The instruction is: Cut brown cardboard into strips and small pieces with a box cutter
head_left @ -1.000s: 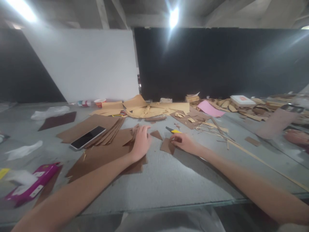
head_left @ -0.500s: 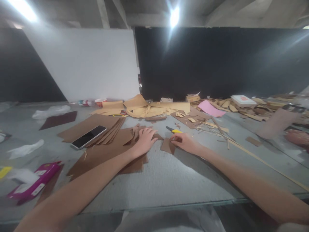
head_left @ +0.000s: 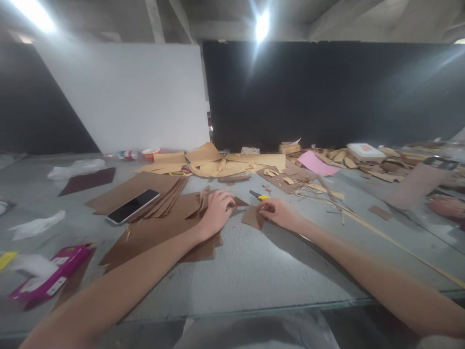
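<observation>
My left hand (head_left: 218, 212) has its thumb and fingers closed on the edge of a small brown triangular piece (head_left: 241, 201), which looks slightly raised off the table. Its wrist lies over larger brown sheets (head_left: 156, 237). My right hand (head_left: 279, 213) pinches the right side of a small brown four-sided piece (head_left: 251, 217), tilted a little from the tabletop. The two pieces are close together, with a narrow gap between them. Just behind my right hand lies a yellow and dark cutter (head_left: 258, 195). Whether the brown material is leather or card, I cannot tell.
A phone (head_left: 133, 206) rests on stacked brown sheets at the left. Further left is a purple packet (head_left: 54, 276). Tan offcuts (head_left: 236, 165), a pink sheet (head_left: 317, 163) and a white box (head_left: 365, 151) line the back. A long thin strip (head_left: 399, 243) crosses the right side.
My left hand first moved right with fingers spread over the triangular piece, then closed on it and raised its edge. My right hand has stayed nearly still at its piece.
</observation>
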### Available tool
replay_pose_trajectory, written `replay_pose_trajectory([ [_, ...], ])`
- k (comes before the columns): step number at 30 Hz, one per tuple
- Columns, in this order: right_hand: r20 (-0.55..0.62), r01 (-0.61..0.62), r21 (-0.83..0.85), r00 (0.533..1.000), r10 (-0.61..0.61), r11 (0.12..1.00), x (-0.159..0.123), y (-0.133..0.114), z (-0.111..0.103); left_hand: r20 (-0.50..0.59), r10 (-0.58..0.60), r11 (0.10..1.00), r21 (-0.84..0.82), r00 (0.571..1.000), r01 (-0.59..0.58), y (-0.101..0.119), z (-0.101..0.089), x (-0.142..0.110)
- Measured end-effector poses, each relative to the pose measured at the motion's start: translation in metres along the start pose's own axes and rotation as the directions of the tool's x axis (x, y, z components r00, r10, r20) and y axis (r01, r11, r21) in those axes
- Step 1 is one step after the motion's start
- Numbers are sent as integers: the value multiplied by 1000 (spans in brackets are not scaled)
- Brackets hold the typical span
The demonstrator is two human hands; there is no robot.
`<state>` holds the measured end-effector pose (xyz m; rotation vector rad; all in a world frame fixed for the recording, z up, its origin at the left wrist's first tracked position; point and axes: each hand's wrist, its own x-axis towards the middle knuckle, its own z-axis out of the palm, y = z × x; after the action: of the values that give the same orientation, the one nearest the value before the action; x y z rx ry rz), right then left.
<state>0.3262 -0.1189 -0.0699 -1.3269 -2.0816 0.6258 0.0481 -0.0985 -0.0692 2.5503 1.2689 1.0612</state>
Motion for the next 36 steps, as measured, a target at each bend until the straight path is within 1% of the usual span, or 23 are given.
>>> replay_pose_trajectory([
  [3,11,-18,96,1000,17,995,1,5,2,17,-32,990,-134,999,34,3,-4,0],
  [5,14,-29,180,1000,27,983,1,6,3,27,-93,960,-264,995,97,5,-5,0],
  [8,-23,-25,256,999,32,966,2,6,3,49,-190,856,-480,980,190,9,-1,0],
  [10,-93,-4,290,995,33,957,3,4,2,88,-207,783,-583,974,219,13,2,-1],
  [11,-128,7,311,991,35,950,3,3,1,100,-205,768,-599,974,224,16,3,-2],
  [13,-168,18,356,985,45,934,3,1,0,99,-196,797,-563,976,217,21,3,-3],
  [15,-157,11,399,986,57,917,2,-2,1,63,-169,855,-486,984,178,25,2,-4],
  [17,-131,-3,436,989,67,900,1,-4,3,28,-145,874,-464,989,142,27,1,-4],
  [18,-125,-8,452,990,72,892,1,-5,4,30,-147,861,-488,989,143,27,1,-3],
  [19,-125,-8,464,989,75,886,0,-5,5,54,-160,834,-527,986,164,26,2,-3],
  [20,-127,-4,473,989,73,881,0,-6,6,103,-181,794,-572,978,207,25,3,-3],
  [22,-124,6,480,990,61,877,-1,-6,8,230,-217,690,-651,948,316,23,7,-3],
  [24,-102,8,476,994,46,879,-1,-6,9,321,-216,593,-707,922,385,22,10,-4],
  [26,-73,-2,468,996,41,884,0,-5,10,343,-199,544,-740,918,395,22,11,-5],
  [29,-51,-12,463,998,41,886,0,-3,11,325,-184,550,-748,928,371,23,11,-6],
  [32,-52,-11,460,998,39,888,-1,-4,13,342,-189,559,-733,920,388,24,11,-7],
  [36,-34,-32,438,998,52,899,-3,-9,18,340,-212,562,-724,916,399,27,11,-7],
])
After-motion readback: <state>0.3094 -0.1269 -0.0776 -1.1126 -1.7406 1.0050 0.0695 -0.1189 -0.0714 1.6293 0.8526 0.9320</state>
